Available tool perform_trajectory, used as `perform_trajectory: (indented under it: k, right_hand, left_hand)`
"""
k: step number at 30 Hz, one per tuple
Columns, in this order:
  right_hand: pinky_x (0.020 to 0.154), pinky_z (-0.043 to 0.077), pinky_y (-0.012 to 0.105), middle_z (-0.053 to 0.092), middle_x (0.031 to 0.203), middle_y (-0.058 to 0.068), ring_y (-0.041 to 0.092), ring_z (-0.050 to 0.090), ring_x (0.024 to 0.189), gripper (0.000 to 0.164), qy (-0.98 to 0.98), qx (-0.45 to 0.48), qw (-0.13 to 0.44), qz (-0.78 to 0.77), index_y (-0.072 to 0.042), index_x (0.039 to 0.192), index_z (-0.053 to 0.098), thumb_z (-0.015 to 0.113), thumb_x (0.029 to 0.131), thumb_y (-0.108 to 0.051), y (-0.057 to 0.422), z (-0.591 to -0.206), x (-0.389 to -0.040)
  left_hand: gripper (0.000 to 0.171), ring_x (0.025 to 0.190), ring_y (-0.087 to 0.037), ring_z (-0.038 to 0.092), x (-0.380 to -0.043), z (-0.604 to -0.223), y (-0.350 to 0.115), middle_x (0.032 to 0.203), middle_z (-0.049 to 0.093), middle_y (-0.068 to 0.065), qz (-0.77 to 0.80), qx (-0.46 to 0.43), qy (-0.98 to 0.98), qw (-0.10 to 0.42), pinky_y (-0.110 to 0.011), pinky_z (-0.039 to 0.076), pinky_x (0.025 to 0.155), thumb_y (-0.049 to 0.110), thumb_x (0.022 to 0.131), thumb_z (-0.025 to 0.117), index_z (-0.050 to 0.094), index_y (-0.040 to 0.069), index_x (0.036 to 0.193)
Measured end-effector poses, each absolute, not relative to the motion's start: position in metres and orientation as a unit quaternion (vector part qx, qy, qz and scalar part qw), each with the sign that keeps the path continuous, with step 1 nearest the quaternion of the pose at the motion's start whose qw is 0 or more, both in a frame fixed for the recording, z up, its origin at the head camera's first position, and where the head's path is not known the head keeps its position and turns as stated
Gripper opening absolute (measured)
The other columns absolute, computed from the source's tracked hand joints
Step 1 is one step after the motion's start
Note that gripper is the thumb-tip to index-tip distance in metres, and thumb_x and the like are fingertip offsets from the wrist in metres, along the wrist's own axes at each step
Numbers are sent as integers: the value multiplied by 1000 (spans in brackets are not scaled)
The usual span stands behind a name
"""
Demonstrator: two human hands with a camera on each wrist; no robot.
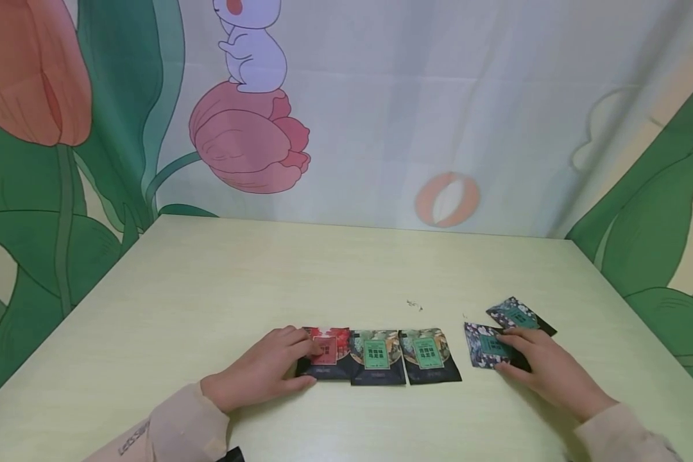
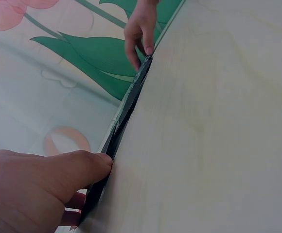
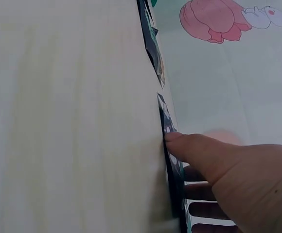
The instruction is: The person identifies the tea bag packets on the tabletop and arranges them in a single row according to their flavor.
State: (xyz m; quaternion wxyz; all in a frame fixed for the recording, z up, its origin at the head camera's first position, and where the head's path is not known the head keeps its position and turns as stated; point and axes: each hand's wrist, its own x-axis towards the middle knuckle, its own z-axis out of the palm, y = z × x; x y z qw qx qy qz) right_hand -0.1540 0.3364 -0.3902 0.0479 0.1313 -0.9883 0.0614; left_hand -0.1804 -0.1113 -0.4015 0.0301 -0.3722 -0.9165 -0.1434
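Three dark-bottomed tea packets lie side by side on the table. My left hand (image 1: 265,369) holds the left end of the red one (image 1: 335,353), its thumb at the near edge and fingertips over the top. Right of it are a middle green-labelled packet (image 1: 376,354) and a second green-labelled packet (image 1: 428,354), nearly touching. Farther right, my right hand (image 1: 551,369) grips a purple floral tea packet (image 1: 485,346) by its right part. In the right wrist view that packet (image 3: 167,121) shows edge-on, thumb against it. Another floral packet (image 1: 514,312) lies just behind, partly covered by the fingers.
The pale wooden table (image 1: 323,269) bears small dark marks (image 1: 414,305) behind the row. A printed curtain (image 1: 369,128) with tulips and a white animal hangs along the far edge. A black object (image 1: 232,455) shows beside the left sleeve.
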Motion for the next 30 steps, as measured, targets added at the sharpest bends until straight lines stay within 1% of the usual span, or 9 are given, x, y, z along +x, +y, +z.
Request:
perform_trajectory:
  k: [3, 6, 10, 16, 24, 30]
  right_hand:
    - [97, 43, 60, 57, 127, 24, 44, 51, 118, 56, -988, 134, 55, 52, -3, 124, 61, 72, 82, -38, 333, -390, -154]
    - [98, 42, 60, 58, 129, 21, 43, 51, 120, 54, -987, 141, 52, 51, -5, 125, 61, 71, 83, -37, 329, -389, -153]
    - [97, 43, 60, 57, 131, 18, 43, 51, 122, 52, -986, 150, 36, 57, -10, 130, 60, 69, 85, -36, 324, -387, -153]
    - [96, 44, 60, 58, 130, 16, 42, 51, 121, 49, -987, 150, 29, 57, -15, 129, 61, 68, 86, -38, 319, -387, -155]
    - [94, 46, 57, 61, 124, 15, 39, 55, 116, 46, -986, 155, 41, 49, -15, 127, 63, 67, 87, -37, 313, -386, -156]
    - [94, 46, 56, 62, 121, 14, 37, 56, 113, 44, -986, 158, 46, 35, -14, 125, 65, 67, 87, -36, 310, -386, -158]
  left_hand:
    - [36, 96, -10, 50, -181, -402, -111, 107, 60, 7, -143, -374, -916, 32, -36, 46, 95, 38, 83, 72, 64, 19, 113]
    - [36, 98, -10, 51, -181, -402, -111, 108, 60, 7, -138, -374, -916, 34, -36, 46, 95, 38, 83, 72, 65, 19, 113]
    - [37, 98, -11, 51, -181, -402, -111, 108, 60, 7, -134, -374, -917, 34, -36, 47, 95, 39, 83, 72, 65, 19, 113]
    - [36, 96, -10, 50, -181, -402, -111, 106, 59, 7, -134, -375, -917, 37, -35, 46, 94, 39, 83, 72, 65, 19, 112]
    - [36, 97, -10, 50, -181, -402, -111, 107, 60, 7, -139, -373, -917, 35, -36, 46, 96, 39, 84, 72, 64, 19, 112]
    - [35, 96, -9, 50, -181, -402, -112, 106, 59, 7, -139, -374, -916, 36, -35, 46, 95, 39, 83, 72, 64, 19, 111]
